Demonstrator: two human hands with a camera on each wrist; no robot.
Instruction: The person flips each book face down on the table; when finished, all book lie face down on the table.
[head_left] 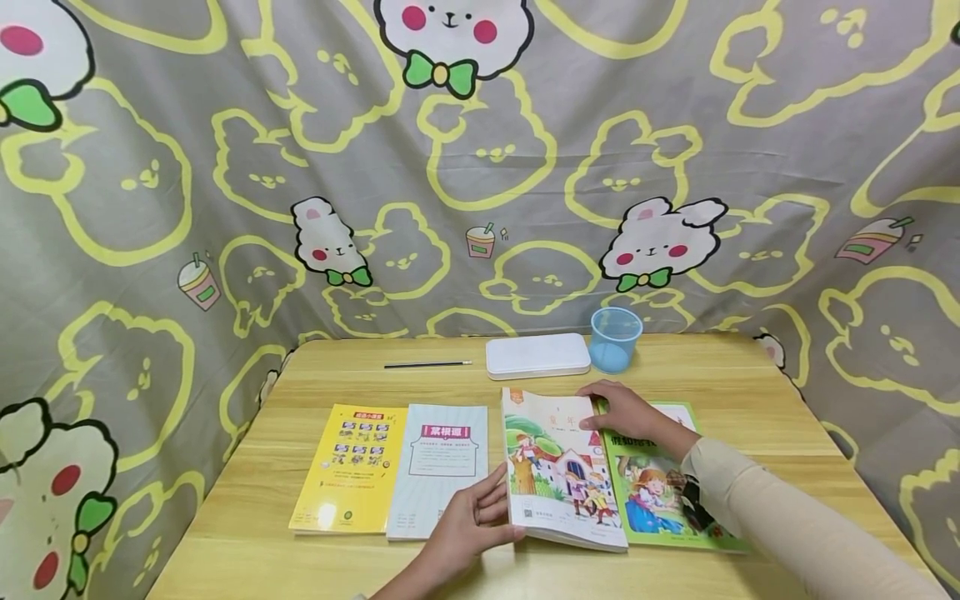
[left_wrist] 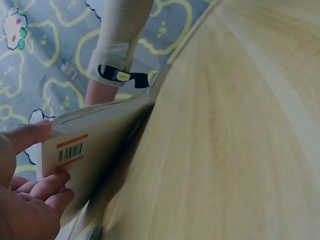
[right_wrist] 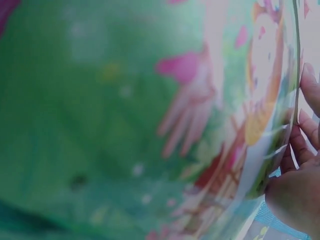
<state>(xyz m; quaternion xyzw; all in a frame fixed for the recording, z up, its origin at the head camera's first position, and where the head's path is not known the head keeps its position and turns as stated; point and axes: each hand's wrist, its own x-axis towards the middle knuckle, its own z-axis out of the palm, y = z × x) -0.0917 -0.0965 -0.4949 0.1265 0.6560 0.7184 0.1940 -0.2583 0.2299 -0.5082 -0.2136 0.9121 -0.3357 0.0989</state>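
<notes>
A thick paperback book (head_left: 558,475) with a pale cover of houses and children lies between my hands, its left side raised off the table. My left hand (head_left: 468,521) grips its lower left edge, thumb on top and fingers against the back cover; the left wrist view shows that hand (left_wrist: 32,185) beside the book's barcode (left_wrist: 71,151). At the upper right edge, my right hand (head_left: 630,417) holds the same book with thumb and fingers. A green picture book (head_left: 652,492) lies partly hidden under my right forearm; its cover (right_wrist: 125,100) fills most of the right wrist view.
Left of the held book lie a light blue book (head_left: 442,500) and a yellow book (head_left: 352,492). Along the back of the wooden table (head_left: 247,517) are a black pencil-like stick (head_left: 426,365), a white case (head_left: 537,356) and a blue translucent cup (head_left: 615,342). A patterned curtain (head_left: 480,183) hangs behind.
</notes>
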